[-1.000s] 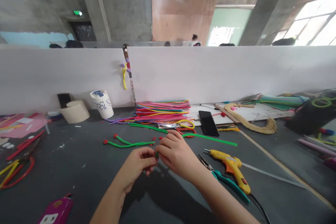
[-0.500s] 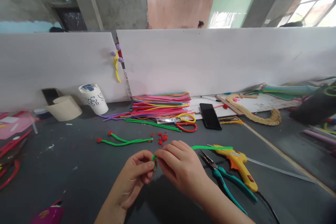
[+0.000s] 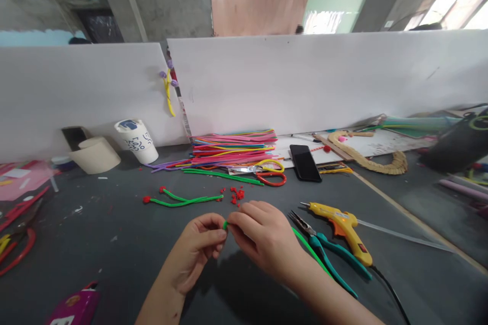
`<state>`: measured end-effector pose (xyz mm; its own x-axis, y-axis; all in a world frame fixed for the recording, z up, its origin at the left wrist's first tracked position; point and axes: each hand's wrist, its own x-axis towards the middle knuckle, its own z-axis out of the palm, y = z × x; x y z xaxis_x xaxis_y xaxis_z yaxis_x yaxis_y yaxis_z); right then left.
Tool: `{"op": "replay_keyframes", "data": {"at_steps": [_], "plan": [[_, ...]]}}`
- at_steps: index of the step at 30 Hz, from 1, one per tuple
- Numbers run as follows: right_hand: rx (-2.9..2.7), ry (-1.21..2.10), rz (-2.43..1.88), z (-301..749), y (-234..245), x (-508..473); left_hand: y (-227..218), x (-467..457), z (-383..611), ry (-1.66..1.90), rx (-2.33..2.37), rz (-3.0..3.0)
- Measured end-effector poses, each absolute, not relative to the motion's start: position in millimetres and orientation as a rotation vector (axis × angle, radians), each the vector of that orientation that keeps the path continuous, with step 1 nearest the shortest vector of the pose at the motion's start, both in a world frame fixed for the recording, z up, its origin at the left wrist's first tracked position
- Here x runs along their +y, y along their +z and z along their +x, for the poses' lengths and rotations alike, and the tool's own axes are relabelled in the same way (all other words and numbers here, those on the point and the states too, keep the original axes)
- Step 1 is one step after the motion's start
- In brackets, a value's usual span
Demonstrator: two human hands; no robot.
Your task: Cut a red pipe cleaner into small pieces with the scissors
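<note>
Between the fingertips of both hands I pinch the end of a green pipe cleaner [image 3: 312, 255]. Its long free part trails out behind my right hand and along the right forearm, beside the pliers. My left hand [image 3: 200, 246] grips the tip between thumb and forefinger; my right hand [image 3: 263, 233] is closed on it from the other side, its fingertips partly hidden. Just beyond my hands lie small red bits [image 3: 237, 194]. Left of these rest two green pipe cleaners [image 3: 183, 202] with red ends, crossing each other.
Teal-handled pliers [image 3: 324, 244] and a yellow glue gun [image 3: 345, 223] lie right of my hands. Farther back are scissors [image 3: 272, 179], a phone [image 3: 305, 162] and a bundle of coloured pipe cleaners [image 3: 234, 150]. A tape roll [image 3: 97, 156] and paper cup [image 3: 137, 142] stand back left.
The green pipe cleaner's free part has swung from pointing right across the glue gun to lying down along my right forearm. Both hands stay together, gripping its end.
</note>
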<state>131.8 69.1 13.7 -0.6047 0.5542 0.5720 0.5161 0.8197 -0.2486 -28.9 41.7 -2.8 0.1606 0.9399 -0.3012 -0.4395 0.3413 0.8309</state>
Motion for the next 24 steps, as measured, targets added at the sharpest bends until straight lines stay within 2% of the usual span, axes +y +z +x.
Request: {"op": "replay_keyframes", "data": {"at_steps": [6, 24], "plan": [[-2.331, 0.07, -0.802, 130.3, 6.9, 72.8, -7.3, 42.4, -24.1, 1.057, 0.818, 0.563], [-2.539, 0.042, -0.864, 131.6, 1.6, 79.2, -20.9, 50.9, -19.2, 1.02, 0.961, 0.628]]}}
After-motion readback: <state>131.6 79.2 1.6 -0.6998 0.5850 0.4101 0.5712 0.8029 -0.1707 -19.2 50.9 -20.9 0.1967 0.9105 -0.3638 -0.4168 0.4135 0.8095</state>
